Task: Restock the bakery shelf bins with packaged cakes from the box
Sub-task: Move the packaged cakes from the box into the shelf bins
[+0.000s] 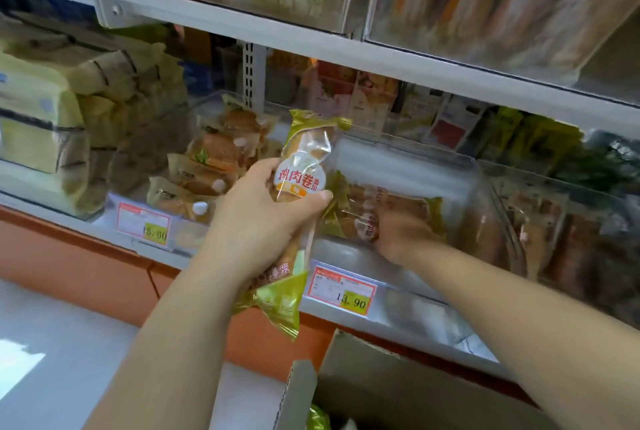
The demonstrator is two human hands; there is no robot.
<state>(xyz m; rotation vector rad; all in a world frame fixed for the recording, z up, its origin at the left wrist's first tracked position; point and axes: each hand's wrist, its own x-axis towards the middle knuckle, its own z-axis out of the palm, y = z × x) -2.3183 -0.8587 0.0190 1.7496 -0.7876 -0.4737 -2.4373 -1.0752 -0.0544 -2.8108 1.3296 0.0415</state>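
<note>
Packaged cake (300,187) in clear wrap with gold-green ends and red print on a white label, held upright in front of the shelf, top end tilted slightly right, bottom end hanging below the wrist. Gripped around the middle by the left hand (258,213), fingers curled over the left side, thumb pressed across the front just under the label. Just to the right, inside a clear plastic bin (460,170) on the middle shelf, more packages (367,215) of the same kind lying flat. Right hand (403,234) reached over the bin's front wall and down among them, blurred, resting on or around one; whether closed on it, cannot tell. Below the bin, on the shelf edge, a red-bordered price tag (341,291) with a yellow patch reading 13.90. Left of that, a neighbouring bin (207,111) stacked with brownish wrapped buns (207,170), and a similar tag (143,225) beneath. Further left, pale yellow bagged goods (38,124). Right of the middle bin, another bin of darker packages (571,242). Above, an upper shelf with clear bins (349,22), contents blurred. At the bottom edge, an open cardboard box (363,377), a scrap of green wrapper (317,419) showing inside.
</note>
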